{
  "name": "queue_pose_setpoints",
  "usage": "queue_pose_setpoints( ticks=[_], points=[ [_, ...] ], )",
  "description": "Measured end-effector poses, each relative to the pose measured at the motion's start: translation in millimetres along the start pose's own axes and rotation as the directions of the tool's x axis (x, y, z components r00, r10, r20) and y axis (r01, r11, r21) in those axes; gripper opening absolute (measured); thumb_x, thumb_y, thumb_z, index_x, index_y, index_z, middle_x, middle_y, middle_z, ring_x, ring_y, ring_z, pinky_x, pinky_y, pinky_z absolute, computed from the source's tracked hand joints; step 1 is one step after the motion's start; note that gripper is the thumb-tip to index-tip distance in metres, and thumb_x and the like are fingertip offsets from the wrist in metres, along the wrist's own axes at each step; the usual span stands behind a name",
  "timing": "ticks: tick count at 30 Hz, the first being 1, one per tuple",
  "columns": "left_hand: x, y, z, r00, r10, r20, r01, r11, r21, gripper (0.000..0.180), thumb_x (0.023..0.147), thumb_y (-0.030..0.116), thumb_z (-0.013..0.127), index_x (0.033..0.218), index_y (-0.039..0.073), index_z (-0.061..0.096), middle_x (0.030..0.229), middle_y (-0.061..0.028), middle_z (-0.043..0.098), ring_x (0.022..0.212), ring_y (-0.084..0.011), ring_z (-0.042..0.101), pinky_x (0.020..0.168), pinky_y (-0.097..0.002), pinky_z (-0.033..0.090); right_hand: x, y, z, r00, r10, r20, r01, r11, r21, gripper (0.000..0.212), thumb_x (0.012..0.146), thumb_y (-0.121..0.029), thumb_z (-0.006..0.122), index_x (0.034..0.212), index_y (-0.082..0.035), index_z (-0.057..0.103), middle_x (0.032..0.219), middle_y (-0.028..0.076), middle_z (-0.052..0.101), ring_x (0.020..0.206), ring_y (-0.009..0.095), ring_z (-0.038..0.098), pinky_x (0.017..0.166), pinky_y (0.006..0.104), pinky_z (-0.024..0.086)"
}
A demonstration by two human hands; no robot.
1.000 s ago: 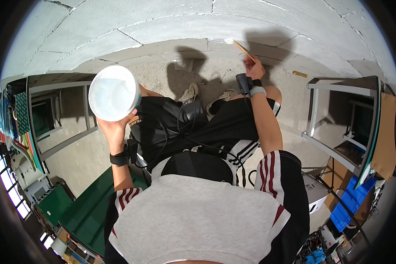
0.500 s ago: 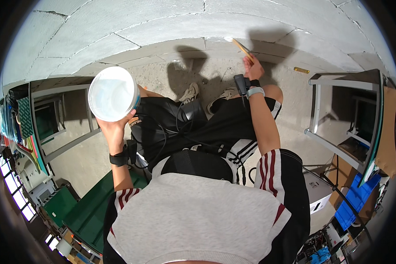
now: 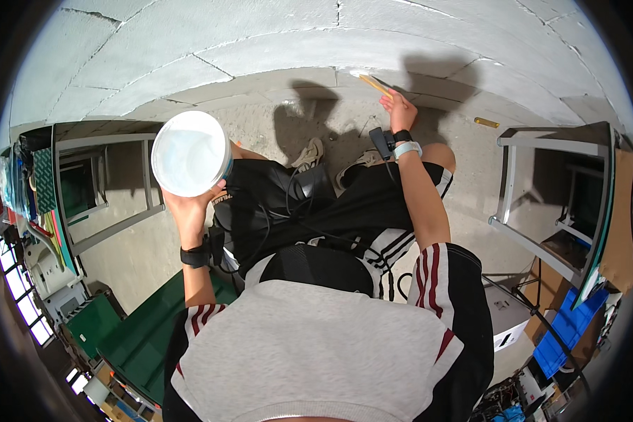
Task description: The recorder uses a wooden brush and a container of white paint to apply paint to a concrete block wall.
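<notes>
My left hand (image 3: 188, 211) is closed around the lower side of a round white plastic tub (image 3: 226, 149), holding it up on the left. Its mouth tilts toward me, and a whitish material (image 3: 190, 151) shows inside. Ahead and to the right, my right hand (image 3: 401, 111) grips a slim, flat wooden-coloured tool (image 3: 376, 86). The far tip of this tool meets the low part of the pale block wall (image 3: 274, 46), beside a bright white patch. The exact kind of tool cannot be made out.
Metal-framed stands are at left (image 3: 112, 144) and right (image 3: 552, 143). A small yellow object (image 3: 487, 122) lies on the floor near the wall. Black cables (image 3: 288, 211) cross my lap. A green case (image 3: 144, 337) is at lower left, a blue crate (image 3: 566, 334) at lower right.
The tool's tip has shifted slightly left and down in the picture, and the tool lies flatter. The tub appears a little further right. Both hands keep their hold.
</notes>
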State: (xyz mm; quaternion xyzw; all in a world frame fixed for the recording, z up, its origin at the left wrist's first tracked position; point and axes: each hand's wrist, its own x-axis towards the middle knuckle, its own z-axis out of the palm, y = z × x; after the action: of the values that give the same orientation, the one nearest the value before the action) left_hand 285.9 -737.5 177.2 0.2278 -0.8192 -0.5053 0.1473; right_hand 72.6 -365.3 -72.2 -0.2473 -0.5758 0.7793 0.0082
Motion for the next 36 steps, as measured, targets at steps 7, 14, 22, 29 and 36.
queue_pose_setpoints(
  ticks=[7,14,22,29,36],
  points=[
    [-1.2,2.2,-1.0,0.999,-0.04,0.008,0.04,0.999,-0.004,0.092,0.055,0.003,0.097,0.132,-0.002,0.047,0.124,-0.013,0.063,0.111,-0.0244,0.061,0.097,-0.0359,0.049,-1.9,0.5,8.6,0.99,0.029,0.138,-0.036,0.998,0.05,0.036,0.099,-0.021,0.058,0.114,0.009,0.068,0.095,0.023,0.074,0.082,0.027,0.075,0.075,0.0306,0.059],
    [-3.0,2.6,5.2,1.0,-0.02,-0.008,0.02,1.0,-0.016,0.088,0.054,0.004,0.097,0.128,-0.004,0.05,0.123,-0.0132,0.063,0.11,-0.0236,0.06,0.095,-0.0347,0.05,5.7,13.2,-5.7,0.999,0.048,-0.015,-0.047,0.999,0.022,0.036,0.099,-0.021,0.058,0.116,0.01,0.067,0.097,0.025,0.073,0.084,0.028,0.075,0.076,0.0307,0.059],
    [-5.5,-0.7,0.9,0.997,-0.07,0.021,0.07,0.997,0.018,0.094,0.054,0.007,0.098,0.132,-0.003,0.047,0.126,-0.0142,0.06,0.114,-0.0252,0.059,0.099,-0.037,0.048,0.3,4.3,10.7,0.99,0.087,0.108,-0.099,0.989,0.109,0.037,0.099,-0.021,0.059,0.116,0.01,0.065,0.1,0.026,0.072,0.088,0.03,0.075,0.075,0.0312,0.059],
    [-6.7,-3.2,-0.2,0.998,-0.068,-0.006,0.068,0.998,-0.003,0.098,0.054,0.007,0.098,0.134,-0.002,0.044,0.128,-0.0141,0.058,0.117,-0.0256,0.057,0.101,-0.0376,0.047,25.7,26.1,-27.3,0.962,0.27,0.031,-0.27,0.936,0.226,0.04,0.099,-0.021,0.057,0.124,0.01,0.06,0.112,0.027,0.069,0.098,0.031,0.073,0.084,0.0322,0.06],
    [-7.5,2.0,0.5,0.997,-0.078,0.026,0.077,0.996,0.035,0.099,0.054,0.006,0.097,0.135,-0.001,0.042,0.128,-0.0134,0.058,0.117,-0.026,0.057,0.103,-0.0381,0.046,9.9,32.6,1.2,0.982,0.19,0.014,-0.188,0.954,0.234,0.038,0.099,-0.017,0.057,0.125,0.011,0.059,0.115,0.028,0.068,0.099,0.032,0.072,0.087,0.0335,0.06]
  ],
)
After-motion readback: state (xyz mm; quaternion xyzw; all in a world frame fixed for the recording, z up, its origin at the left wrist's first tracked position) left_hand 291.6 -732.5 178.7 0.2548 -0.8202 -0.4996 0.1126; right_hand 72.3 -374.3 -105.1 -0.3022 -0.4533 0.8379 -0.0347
